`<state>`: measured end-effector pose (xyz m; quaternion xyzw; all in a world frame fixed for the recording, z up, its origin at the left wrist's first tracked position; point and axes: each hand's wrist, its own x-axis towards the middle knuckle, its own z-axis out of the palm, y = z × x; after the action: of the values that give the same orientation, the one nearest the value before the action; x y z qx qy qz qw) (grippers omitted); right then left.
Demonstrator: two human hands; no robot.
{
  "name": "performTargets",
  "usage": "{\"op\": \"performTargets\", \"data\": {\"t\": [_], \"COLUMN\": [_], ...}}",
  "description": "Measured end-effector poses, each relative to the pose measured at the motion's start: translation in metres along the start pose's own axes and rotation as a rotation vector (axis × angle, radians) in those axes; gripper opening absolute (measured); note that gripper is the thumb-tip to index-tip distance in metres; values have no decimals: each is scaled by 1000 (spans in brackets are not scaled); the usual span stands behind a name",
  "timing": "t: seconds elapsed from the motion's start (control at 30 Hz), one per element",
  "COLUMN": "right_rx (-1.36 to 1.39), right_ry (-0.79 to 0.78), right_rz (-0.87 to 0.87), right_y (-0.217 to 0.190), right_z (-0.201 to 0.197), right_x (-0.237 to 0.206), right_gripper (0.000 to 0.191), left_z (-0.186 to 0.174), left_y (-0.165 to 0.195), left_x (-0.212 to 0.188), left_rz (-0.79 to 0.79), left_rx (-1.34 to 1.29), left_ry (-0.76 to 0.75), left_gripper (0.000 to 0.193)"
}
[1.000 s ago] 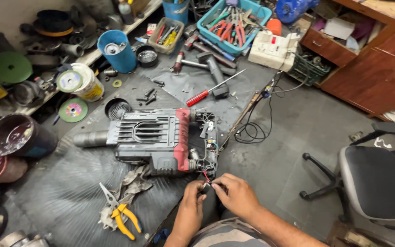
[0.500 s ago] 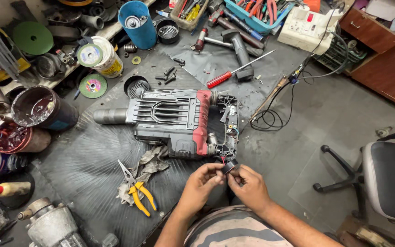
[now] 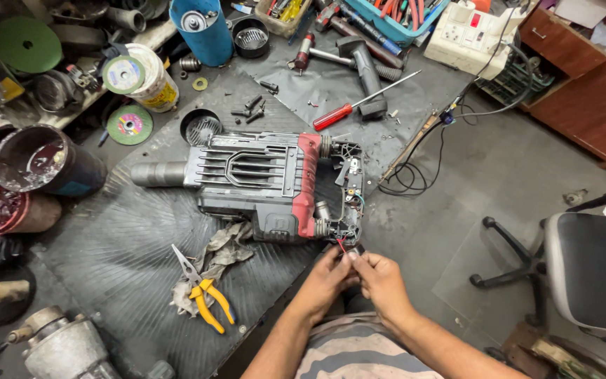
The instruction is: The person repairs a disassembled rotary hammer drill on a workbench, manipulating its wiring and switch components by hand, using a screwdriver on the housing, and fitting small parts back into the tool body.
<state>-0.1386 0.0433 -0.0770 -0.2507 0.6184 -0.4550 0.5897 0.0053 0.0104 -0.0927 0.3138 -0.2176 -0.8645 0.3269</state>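
A large grey and red demolition hammer lies on its side on a ribbed rubber mat, its handle housing open and wiring exposed. Thin red wires come out of the handle's lower end. My left hand and my right hand meet just below that end, fingertips pinching the wires and a small dark part between them. Both forearms reach up from the bottom of the view.
Yellow-handled pliers lie on a dirty rag left of my hands. A red screwdriver, a hammer, a soldering iron with cable, cans, cutting discs and tool trays crowd the top. An office chair stands right.
The view has shifted slightly, so the hammer sits a little lower and more central. My hands stay together at the handle's wires, working them with small finger movements.
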Motion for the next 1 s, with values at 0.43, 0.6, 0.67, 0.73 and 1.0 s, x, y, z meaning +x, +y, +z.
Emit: {"op": "performTargets", "data": {"t": [0.43,0.6,0.67,0.73,1.0], "right_rx": [-120,-160,-162,-127,240], "right_ry": [-44,-41,-44,-60,-39], "right_rz": [-134,-200,-218,-227,219], "right_y": [1,7,8,7,-5], "right_z": [3,-2,0,4,1], "right_x": [14,4,-3,-8,-15], "right_gripper": [15,17,17,16,16], "left_z": [1,-5,-6,-9,-13], "left_y": [49,59,55,49,21], "left_x": [-45,-48,-33,-16,-20], "left_rz": [216,295,274,240,122], "left_rx": [905,619,529,474,-152], "left_ry": [259,-71,31,143,119], "left_gripper": [19,35,39,39,37]}}
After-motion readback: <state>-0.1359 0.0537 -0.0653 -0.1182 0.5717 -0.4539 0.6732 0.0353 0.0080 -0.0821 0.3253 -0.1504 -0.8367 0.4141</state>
